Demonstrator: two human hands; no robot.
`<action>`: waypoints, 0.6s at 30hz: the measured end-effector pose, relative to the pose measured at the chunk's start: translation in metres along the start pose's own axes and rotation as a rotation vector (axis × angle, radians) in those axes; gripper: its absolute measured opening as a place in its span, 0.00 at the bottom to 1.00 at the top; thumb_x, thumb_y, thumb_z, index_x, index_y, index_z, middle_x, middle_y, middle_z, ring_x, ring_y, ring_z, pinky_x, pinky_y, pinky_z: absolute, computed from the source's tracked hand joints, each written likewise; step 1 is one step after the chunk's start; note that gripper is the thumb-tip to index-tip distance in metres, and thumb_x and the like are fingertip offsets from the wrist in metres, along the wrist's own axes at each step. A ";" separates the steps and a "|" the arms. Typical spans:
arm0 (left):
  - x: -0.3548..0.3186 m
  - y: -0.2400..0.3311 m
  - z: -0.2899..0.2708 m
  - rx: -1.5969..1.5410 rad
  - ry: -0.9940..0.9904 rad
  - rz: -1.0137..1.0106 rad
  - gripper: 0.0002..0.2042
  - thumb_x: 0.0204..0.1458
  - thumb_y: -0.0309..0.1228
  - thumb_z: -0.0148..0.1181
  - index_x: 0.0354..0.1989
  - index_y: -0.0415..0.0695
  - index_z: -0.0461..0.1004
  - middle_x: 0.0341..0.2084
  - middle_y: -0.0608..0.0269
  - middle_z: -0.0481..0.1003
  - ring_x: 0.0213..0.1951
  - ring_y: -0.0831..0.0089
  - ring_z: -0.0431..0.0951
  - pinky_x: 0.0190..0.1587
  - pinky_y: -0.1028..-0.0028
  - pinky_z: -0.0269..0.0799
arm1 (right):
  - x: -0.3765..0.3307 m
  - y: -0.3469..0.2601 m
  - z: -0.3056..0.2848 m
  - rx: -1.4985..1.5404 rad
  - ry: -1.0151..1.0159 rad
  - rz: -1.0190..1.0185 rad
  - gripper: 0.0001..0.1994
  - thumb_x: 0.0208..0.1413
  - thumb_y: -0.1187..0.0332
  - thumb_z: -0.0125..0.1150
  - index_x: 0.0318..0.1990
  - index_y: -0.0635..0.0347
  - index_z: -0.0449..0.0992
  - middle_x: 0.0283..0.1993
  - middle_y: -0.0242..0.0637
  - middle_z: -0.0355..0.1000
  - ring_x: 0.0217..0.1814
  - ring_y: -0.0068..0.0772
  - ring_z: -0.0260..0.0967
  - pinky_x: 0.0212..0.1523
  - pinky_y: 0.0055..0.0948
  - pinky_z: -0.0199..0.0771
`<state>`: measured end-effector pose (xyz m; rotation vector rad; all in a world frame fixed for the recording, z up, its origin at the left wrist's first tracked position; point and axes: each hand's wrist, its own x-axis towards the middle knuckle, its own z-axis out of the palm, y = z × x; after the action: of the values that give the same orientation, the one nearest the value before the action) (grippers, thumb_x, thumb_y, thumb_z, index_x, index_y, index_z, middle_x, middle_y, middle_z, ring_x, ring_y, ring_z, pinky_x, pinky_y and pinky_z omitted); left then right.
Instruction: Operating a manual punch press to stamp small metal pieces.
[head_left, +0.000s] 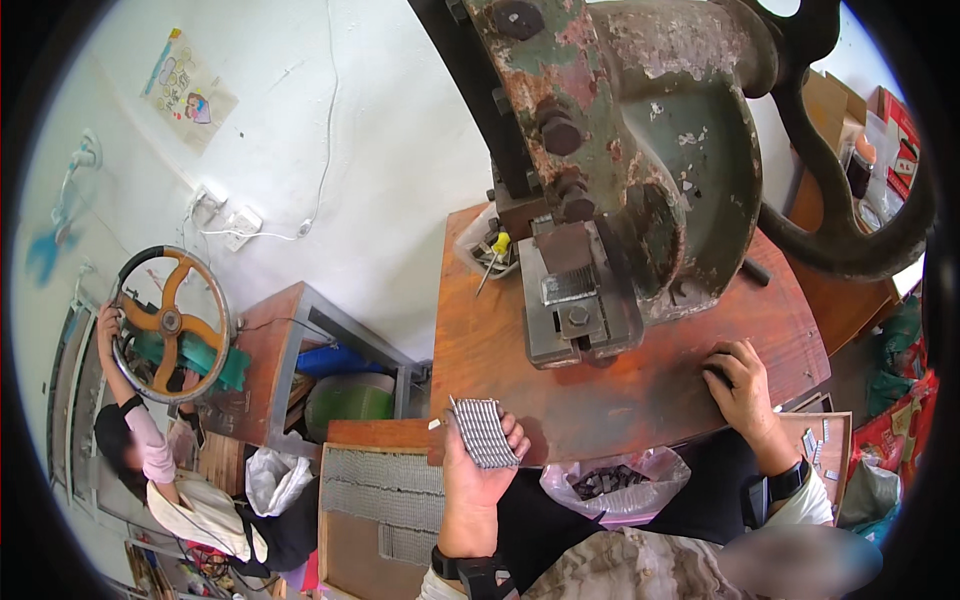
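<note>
Our left hand (477, 492) grasped strips (487, 433) at the die's (580, 338) seven o'clock; our right hand (744, 393) curled at four, contents unclear.

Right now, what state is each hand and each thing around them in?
Left hand: closed around metal stack
Metal stack: held, ridged face showing
Right hand: fingers curled at the tabletop, grip unclear
Press: paint chipped
Screwdriver: tilted, handle over the white container
White container: open, holding small pieces
Plastic bag: open, dark pieces inside
Left tray: partly covered by grey strips
Right tray: loose pieces inside
</note>
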<state>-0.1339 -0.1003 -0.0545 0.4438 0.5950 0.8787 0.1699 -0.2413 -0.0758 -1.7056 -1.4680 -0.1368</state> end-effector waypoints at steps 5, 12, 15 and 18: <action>-0.019 -0.016 -0.011 -0.167 -0.028 -0.107 0.31 0.54 0.61 0.39 0.35 0.40 0.68 0.22 0.62 0.63 0.26 0.69 0.61 0.29 0.71 0.58 | -0.002 0.003 0.001 -0.035 -0.010 -0.052 0.07 0.41 0.77 0.62 0.31 0.65 0.75 0.35 0.43 0.70 0.39 0.47 0.67 0.39 0.38 0.69; -0.036 -0.067 -0.076 0.992 -0.259 -0.240 0.28 0.53 0.54 0.50 0.37 0.35 0.75 0.31 0.55 0.76 0.31 0.61 0.75 0.36 0.69 0.70 | -0.007 0.006 0.004 -0.121 -0.029 -0.099 0.07 0.41 0.76 0.63 0.31 0.63 0.75 0.36 0.41 0.71 0.39 0.45 0.67 0.39 0.37 0.71; 0.012 -0.139 -0.115 1.850 -0.489 -0.281 0.28 0.53 0.54 0.50 0.39 0.36 0.75 0.35 0.50 0.77 0.36 0.56 0.78 0.39 0.64 0.72 | -0.008 0.005 0.005 -0.124 -0.018 -0.111 0.07 0.41 0.76 0.63 0.31 0.63 0.75 0.36 0.41 0.71 0.40 0.45 0.68 0.40 0.36 0.71; 0.050 -0.222 -0.161 2.275 -0.517 -0.186 0.29 0.53 0.55 0.48 0.43 0.36 0.75 0.39 0.43 0.75 0.42 0.48 0.76 0.46 0.60 0.70 | -0.007 0.004 0.005 -0.126 -0.025 -0.095 0.07 0.41 0.77 0.63 0.31 0.64 0.75 0.37 0.41 0.71 0.41 0.45 0.68 0.41 0.36 0.71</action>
<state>-0.0849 -0.1663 -0.3202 2.4712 0.8993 -0.5345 0.1695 -0.2431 -0.0851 -1.7428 -1.5884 -0.2654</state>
